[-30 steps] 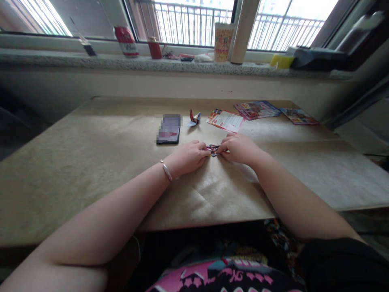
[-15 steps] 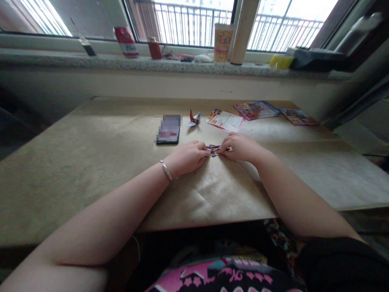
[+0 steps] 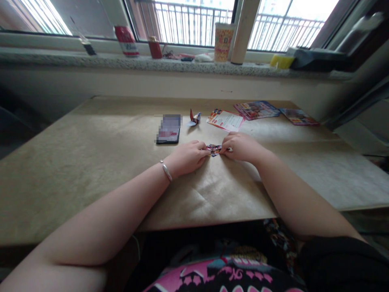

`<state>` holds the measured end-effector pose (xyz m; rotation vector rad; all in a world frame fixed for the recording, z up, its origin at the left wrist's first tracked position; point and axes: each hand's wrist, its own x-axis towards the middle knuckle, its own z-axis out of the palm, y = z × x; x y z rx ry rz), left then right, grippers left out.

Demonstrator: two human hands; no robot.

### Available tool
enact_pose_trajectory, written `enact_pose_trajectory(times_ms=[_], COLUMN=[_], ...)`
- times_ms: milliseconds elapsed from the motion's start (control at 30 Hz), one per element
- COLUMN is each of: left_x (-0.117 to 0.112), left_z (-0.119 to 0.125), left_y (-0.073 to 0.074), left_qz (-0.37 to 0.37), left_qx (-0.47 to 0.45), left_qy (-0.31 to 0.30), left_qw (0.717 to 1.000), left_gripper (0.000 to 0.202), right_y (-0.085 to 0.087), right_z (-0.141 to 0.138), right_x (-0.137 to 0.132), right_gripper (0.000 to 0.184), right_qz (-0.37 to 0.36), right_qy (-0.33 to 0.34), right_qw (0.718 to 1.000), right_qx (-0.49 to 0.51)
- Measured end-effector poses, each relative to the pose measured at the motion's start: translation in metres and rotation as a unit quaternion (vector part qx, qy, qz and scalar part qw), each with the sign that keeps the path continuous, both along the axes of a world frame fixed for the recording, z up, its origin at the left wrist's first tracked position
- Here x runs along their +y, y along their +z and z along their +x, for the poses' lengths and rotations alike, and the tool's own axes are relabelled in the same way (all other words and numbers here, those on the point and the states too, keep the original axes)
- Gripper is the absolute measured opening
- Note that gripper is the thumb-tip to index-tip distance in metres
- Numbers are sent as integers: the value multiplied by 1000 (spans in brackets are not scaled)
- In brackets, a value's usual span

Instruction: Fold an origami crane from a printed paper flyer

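Note:
A small folded piece of colourful printed paper (image 3: 214, 149) lies on the brown paper-covered table (image 3: 91, 162), pinched from both sides. My left hand (image 3: 187, 157), with a silver bracelet on its wrist, has its fingers curled and pressed on the paper's left end. My right hand (image 3: 240, 147) is closed on the paper's right end, fingertips pressing it down. A finished folded paper figure (image 3: 194, 117), red and blue, stands a little beyond my hands.
A dark phone (image 3: 169, 129) lies flat left of the paper figure. Printed leaflets (image 3: 226, 120) and colourful sheets (image 3: 257, 109) lie at the back right. The windowsill holds a red can (image 3: 126, 40), a paper cup (image 3: 223, 40) and a yellow sponge (image 3: 281, 61).
My right hand has shifted slightly left along the folded paper and its fingers have tightened. My left hand has stayed in place.

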<state>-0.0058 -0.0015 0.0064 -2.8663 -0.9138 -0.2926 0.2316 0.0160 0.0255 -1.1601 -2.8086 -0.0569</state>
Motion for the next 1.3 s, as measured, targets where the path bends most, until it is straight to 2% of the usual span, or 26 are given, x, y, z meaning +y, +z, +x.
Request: enact_pose_trajectory(times_ms=[167, 400, 600, 1000, 1300], left_x=[1, 5, 9, 2, 5], left_z=[0, -1, -4, 4, -1], left_y=[-3, -8, -5, 3, 3], left_qz=[5, -12, -43, 8, -25], left_qx=[-4, -22, -45, -10, -19], left_qy=[2, 8, 22, 44, 58], left_qw=[1000, 1000, 998, 999, 998], left_gripper=[36, 41, 33, 30, 32], right_y=[1, -6, -10, -12, -8], right_z=[-6, -12, -13, -14, -10], right_x=[-5, -9, -6, -4, -4], right_gripper=[23, 29, 29, 28, 26], right_qz=[32, 22, -3, -8, -32], right_qy=[-24, -23, -44, -50, -47], right_qw=[999, 999, 998, 997, 997], right_qx=[-16, 19, 34, 54, 50])
